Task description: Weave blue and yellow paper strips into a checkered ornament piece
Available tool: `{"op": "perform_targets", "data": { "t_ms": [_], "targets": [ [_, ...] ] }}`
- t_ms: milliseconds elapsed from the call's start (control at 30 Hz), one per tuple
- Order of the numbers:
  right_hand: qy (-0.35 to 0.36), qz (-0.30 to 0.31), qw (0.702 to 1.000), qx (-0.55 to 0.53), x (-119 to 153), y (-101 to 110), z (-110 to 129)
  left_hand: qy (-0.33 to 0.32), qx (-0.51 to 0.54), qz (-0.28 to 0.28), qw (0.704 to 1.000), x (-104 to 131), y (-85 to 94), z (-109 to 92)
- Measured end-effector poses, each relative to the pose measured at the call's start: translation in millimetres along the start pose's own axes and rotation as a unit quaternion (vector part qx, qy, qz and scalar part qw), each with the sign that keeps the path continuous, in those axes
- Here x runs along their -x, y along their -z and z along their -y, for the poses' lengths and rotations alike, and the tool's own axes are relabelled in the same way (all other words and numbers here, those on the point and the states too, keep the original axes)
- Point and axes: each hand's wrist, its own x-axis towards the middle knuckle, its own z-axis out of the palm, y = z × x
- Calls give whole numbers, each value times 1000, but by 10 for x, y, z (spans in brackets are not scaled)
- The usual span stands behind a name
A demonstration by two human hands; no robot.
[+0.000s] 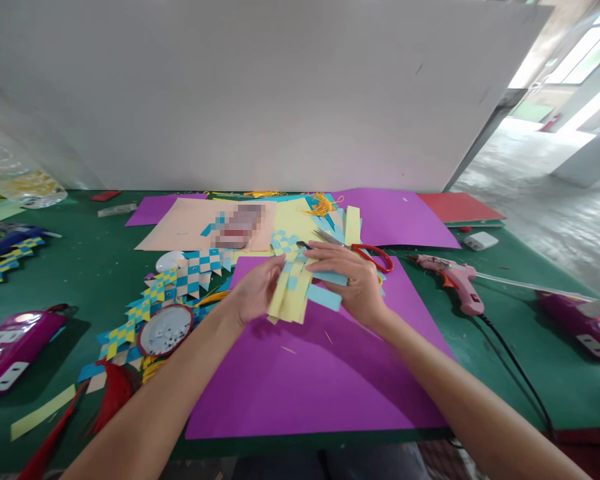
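Woven paper strips [295,287] in pale yellow and light blue are held up over a purple paper sheet [310,393]. My left hand [257,287] grips their left side, fingers closed behind the paper. From the right, my right hand [353,277] closes on the upper edge and the blue strip ends. Loose strip ends hang down and stick out to the right. Just behind my right hand lie scissors with red handles [380,259], their blades partly hidden. Two thin toothpick-like sticks [329,338] rest on the purple sheet below.
A pink glue gun [455,280] with its cord lies at right. On the left are a round dish of small beads [166,330], woven paper fish-like pieces [200,270], red tassels [113,393] and a purple power strip [17,350]. A white board [260,93] stands behind.
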Motion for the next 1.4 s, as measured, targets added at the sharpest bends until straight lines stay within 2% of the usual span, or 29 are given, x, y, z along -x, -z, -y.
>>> {"op": "perform_targets", "data": {
  "t_ms": [133, 233, 333, 500, 567, 633, 700, 833, 900, 1100, 1267, 1400],
  "targets": [
    [5, 29, 999, 14, -5, 35, -56, 58, 35, -30, 997, 15, -21, 4],
    [-1, 51, 999, 14, -22, 51, -62, 50, 13, -48, 998, 34, -46, 26],
    [-16, 44, 999, 4, -46, 59, -63, 39, -1, -66, 997, 29, -72, 36],
    [-125, -66, 990, -3, -79, 73, -102, 13, -12, -121, 992, -3, -105, 20],
    [-172, -121, 978, 4, -90, 84, -98, -5, -13, -127, 992, -11, -114, 19],
    [-204, -149, 967, 15, -96, 87, -69, -32, -13, -129, 991, -16, -123, 25],
    [-234, -125, 964, 17, -89, 68, -26, -62, -21, -146, 987, -16, -132, 36],
    [-264, 28, 963, 40, -27, -32, 28, -94, -57, -159, 981, -13, -133, 70],
    [-263, 73, 959, 72, 11, -86, 20, -97, -72, -155, 981, -13, -120, 91],
    [-295, 86, 951, 39, 26, -137, 6, -91, -84, -166, 978, -14, -114, 125],
    [-348, 115, 930, -3, -12, -146, 95, -78, -91, -151, 981, -10, -145, 128],
    [-340, 117, 933, -25, -23, -122, 75, -62, -105, -151, 981, -10, -133, 136]
  ]
}}
